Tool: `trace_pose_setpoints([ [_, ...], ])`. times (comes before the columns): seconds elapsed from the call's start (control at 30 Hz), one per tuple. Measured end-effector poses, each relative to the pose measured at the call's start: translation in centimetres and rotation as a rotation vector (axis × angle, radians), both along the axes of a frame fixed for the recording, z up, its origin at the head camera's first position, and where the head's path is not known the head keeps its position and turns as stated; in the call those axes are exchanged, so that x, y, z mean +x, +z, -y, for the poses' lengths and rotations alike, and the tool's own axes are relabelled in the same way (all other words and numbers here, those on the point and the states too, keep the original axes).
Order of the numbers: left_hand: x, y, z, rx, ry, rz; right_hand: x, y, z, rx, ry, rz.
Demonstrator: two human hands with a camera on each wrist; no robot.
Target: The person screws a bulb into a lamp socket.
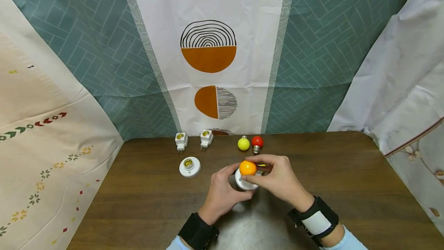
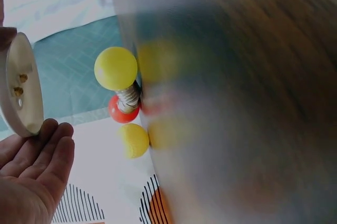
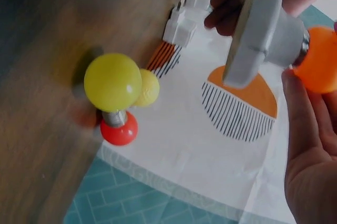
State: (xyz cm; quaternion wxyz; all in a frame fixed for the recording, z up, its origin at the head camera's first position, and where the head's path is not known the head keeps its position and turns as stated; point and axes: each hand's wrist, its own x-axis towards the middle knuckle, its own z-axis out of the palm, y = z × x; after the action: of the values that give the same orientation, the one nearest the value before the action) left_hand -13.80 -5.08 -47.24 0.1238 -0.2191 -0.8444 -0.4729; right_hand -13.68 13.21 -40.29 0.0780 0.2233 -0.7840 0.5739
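Note:
My left hand (image 1: pixel 224 189) grips a round white lamp holder (image 1: pixel 241 183) by its rim, raised off the table. Two brass screws show on the underside of its base in the left wrist view. At the holder's mouth is an orange bulb (image 1: pixel 248 168), which my right hand (image 1: pixel 279 174) pinches between thumb and fingers. From the right wrist, a thin band of the bulb's metal cap shows at the socket (image 3: pixel 287 39). Just beyond the right hand lies a yellow bulb (image 2: pixel 116 69), mostly hidden by that hand in the head view.
Behind the hands lie another yellow bulb (image 1: pixel 243 144) and a red bulb (image 1: pixel 257 141). Two white plug-in sockets (image 1: pixel 181 142) stand at the table's back left, with a round white lamp holder (image 1: pixel 194 171) in front of them. A patterned cloth (image 1: pixel 222 80) hangs behind the table (image 1: pixel 145 196).

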Motion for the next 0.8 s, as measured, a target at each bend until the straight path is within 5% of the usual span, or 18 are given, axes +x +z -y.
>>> trace_pose_setpoints([
  [0.4, -0.2, 0.0, 0.2, -0.037, -0.008, 0.018, -1.0, -1.4, -1.0, 0.101, 0.142, -0.064],
  [0.6, -0.1, 0.0, 0.1, -0.035, -0.012, 0.0, -0.7, -1.1, -0.7, 0.078, 0.1, -0.074],
  [0.8, 0.0, 0.0, 0.1, -0.031, -0.02, -0.017, 0.6, 1.1, 0.0, 0.039, 0.073, -0.078],
])
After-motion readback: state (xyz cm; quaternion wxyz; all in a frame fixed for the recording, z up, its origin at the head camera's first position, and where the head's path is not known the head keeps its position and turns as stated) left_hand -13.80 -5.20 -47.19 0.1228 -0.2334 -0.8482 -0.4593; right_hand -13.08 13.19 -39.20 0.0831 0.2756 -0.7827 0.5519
